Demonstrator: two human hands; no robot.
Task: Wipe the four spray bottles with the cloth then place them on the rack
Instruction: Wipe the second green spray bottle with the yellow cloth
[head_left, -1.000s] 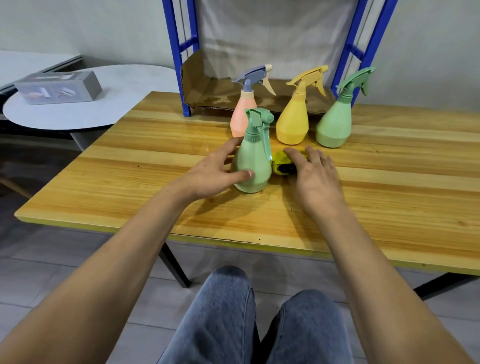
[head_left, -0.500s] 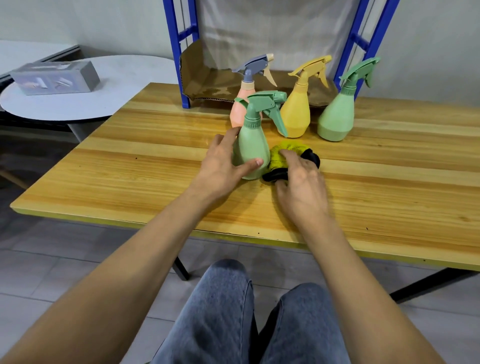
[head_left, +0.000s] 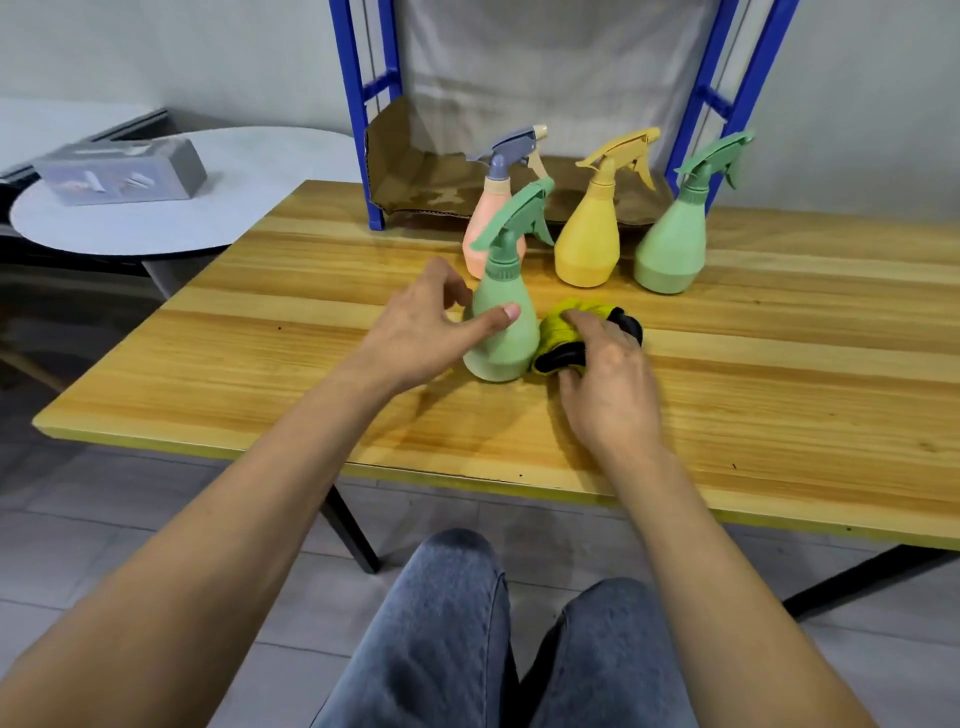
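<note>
Centre frame: wiping setup on wooden bench (head_left: 270, 364).
Left hand (head_left: 423, 332) grip wraps near green plastic spray bottle (head_left: 501, 332); right hand (head_left: 608, 384) grip closed on crumpled yellow-black cloth (head_left: 563, 325).

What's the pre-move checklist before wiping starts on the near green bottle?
1. Left hand around near green bottle: ok, thumb on its front.
2. Bottle upright on table: ok.
3. Right hand on cloth: ok, firm grip cannot tell.
4. Cloth against bottle: cannot tell.
5. Pink bottle, yellow bottle, far green bottle standing behind: ok.
6. Rack shelf free: ok, only cardboard visible.
</note>
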